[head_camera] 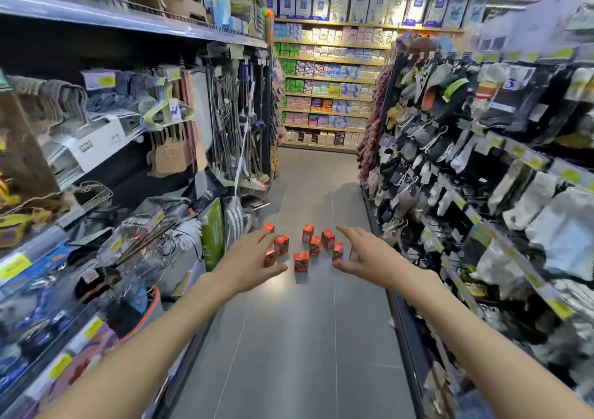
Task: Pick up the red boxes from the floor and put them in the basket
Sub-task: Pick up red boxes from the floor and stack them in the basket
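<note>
- I'm stretching my left hand (pixel 249 262) and right hand (pixel 369 259) forward, both spread and holding nothing, readying a grab.
- The red boxes (pixel 301 262) are standing clustered on the floor (pixel 305 338) ahead.
- An orange-rimmed basket (pixel 151 306) is sitting at my left, probably the drop spot.

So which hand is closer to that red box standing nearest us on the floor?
Hard to call; seemingly the left. The left hand reaches from the left of the front red box, the right hand from its right. Neither touches it.
</note>
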